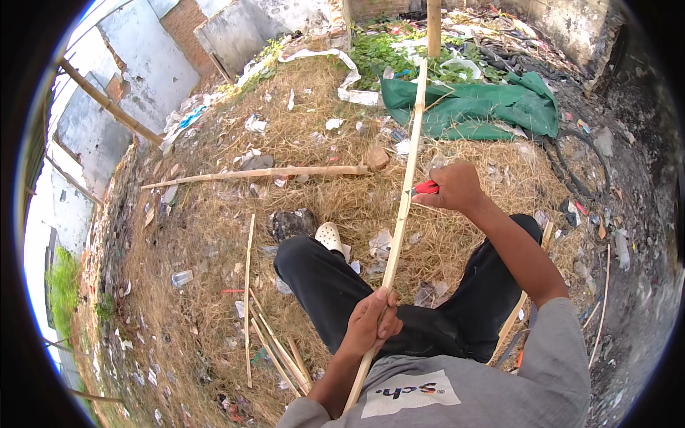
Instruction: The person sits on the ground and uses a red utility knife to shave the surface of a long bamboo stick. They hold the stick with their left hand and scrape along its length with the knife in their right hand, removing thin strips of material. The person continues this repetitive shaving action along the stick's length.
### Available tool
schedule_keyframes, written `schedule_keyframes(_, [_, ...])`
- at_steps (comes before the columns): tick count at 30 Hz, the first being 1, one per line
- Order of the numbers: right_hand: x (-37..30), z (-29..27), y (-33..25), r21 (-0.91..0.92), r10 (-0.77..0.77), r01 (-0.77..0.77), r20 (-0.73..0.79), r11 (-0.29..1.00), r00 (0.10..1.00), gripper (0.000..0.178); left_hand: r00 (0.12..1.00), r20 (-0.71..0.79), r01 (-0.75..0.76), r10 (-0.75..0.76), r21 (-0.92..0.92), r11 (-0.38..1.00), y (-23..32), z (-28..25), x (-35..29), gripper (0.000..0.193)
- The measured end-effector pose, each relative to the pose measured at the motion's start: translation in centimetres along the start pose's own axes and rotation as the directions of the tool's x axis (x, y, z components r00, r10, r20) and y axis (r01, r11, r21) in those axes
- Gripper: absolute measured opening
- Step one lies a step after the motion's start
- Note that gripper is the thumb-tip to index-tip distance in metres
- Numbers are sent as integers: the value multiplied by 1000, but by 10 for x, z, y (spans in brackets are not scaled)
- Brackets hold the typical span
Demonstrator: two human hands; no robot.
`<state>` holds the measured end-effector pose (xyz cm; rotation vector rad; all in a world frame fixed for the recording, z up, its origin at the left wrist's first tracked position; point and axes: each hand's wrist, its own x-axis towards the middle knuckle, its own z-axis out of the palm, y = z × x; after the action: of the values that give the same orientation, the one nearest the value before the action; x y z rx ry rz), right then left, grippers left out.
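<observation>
A long, pale bamboo strip (397, 246) slants up from my lap, past my knees, to a far tip near the green sheet. My left hand (372, 321) is closed around its lower part, close to my body. In my right hand (458, 188) is a red-handled cutter knife (427, 187), gripped in a fist farther up the strip. Its dark blade meets the strip's edge, where a small nick or raised sliver shows. Most of the handle is hidden by my fingers.
Several split bamboo strips (280, 349) lie left of my legs, with a longer pole (257, 172) beyond. Ahead are a dark stone (292, 225), a green sheet (471, 108) and an upright bamboo post (434, 28). Dry grass and litter cover the ground; a black tube (581, 160) lies right.
</observation>
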<state>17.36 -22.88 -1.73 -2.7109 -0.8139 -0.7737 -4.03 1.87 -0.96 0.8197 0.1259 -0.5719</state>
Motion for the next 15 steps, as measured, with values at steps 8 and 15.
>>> schedule_keyframes(8, [17, 9, 97, -213, 241, -257, -98, 943, 966, 69, 993, 70, 100, -98, -15, 995, -16, 0, -13, 34])
schedule_keyframes(15, [15, 21, 109, -192, 449, -444, -19, 875, 893, 75, 988, 9, 157, -156, -51, 986, -14, 3, 0, 33])
